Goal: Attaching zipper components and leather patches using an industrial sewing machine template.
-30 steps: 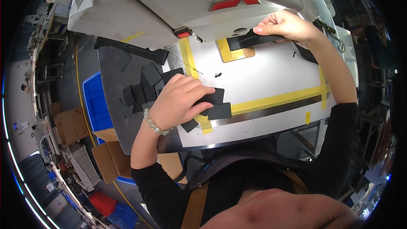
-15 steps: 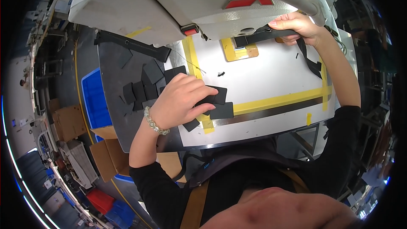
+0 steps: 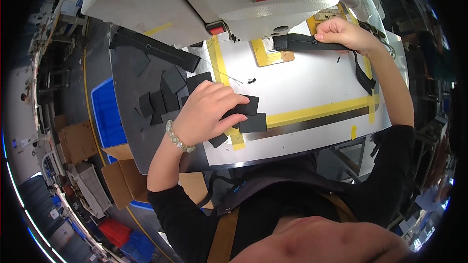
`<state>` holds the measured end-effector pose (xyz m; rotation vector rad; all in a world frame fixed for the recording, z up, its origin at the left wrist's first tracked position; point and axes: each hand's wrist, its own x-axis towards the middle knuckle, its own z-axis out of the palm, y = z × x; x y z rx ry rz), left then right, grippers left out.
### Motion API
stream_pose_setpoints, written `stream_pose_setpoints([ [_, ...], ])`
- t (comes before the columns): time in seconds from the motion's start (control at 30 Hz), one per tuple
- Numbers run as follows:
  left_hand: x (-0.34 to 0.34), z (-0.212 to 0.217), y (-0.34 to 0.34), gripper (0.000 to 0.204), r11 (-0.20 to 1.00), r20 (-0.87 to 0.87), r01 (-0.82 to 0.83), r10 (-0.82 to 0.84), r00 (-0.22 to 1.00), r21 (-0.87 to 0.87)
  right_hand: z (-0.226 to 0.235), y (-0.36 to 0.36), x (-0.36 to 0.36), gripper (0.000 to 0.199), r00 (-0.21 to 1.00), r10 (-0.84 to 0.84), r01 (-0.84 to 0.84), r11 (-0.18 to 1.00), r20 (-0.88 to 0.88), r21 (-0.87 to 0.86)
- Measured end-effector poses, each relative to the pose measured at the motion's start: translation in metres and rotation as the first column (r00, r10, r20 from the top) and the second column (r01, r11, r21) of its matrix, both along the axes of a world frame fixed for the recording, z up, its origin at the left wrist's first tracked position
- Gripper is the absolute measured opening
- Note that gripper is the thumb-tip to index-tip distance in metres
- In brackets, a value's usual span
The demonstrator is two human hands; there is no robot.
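My right hand (image 3: 343, 35) pinches a black stitched strap (image 3: 300, 43) between thumb and fingers. The strap's flat end lies over a yellow-edged plate (image 3: 274, 59) beside the sewing machine (image 3: 243, 14), and a loose tail (image 3: 361, 75) hangs from my grip. My left hand (image 3: 207, 109) rests low over a pile of thin black rectangular patches (image 3: 199, 80). Its curved index finger and thumb bracket one dark patch (image 3: 235, 112), though the palm hides part of it. Another patch (image 3: 253, 122) lies flat by the thumb.
The machine's grey body overhangs the table's far side. More patches (image 3: 171, 79) and a long black strap piece (image 3: 161, 51) lie on the dark left side. Yellow tape (image 3: 312, 113) borders the white surface. A blue bin (image 3: 108, 112) and cardboard box (image 3: 117, 180) stand left, below the table.
The strap has turned flatter and straighter beside the machine, with its end now showing more fully. My right hand's grip has shifted slightly along with it. My left hand stays over the patches.
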<state>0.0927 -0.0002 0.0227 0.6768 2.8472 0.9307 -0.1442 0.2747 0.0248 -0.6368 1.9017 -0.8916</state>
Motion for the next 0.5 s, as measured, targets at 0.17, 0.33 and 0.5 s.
stream_pose_setpoints([
  [0.17, 0.000, -0.002, 0.002, 0.024, 1.000, -0.016, -0.009, 0.009, 1.000, 0.014, 0.003, -0.016, 0.013, 0.035, 0.999, 0.046, -0.046, 0.999, -0.011, 0.006],
  [0.33, -0.003, -0.002, 0.006, 0.024, 0.999, 0.010, 0.016, -0.016, 1.000, 0.033, 0.015, -0.053, 0.026, 0.042, 0.993, 0.003, -0.003, 1.000, -0.118, -0.006],
  [0.5, -0.002, -0.001, 0.004, 0.024, 0.999, 0.015, 0.011, -0.011, 1.000, 0.030, 0.010, -0.074, 0.029, 0.047, 0.930, 0.101, -0.123, 0.991, -0.353, -0.042],
])
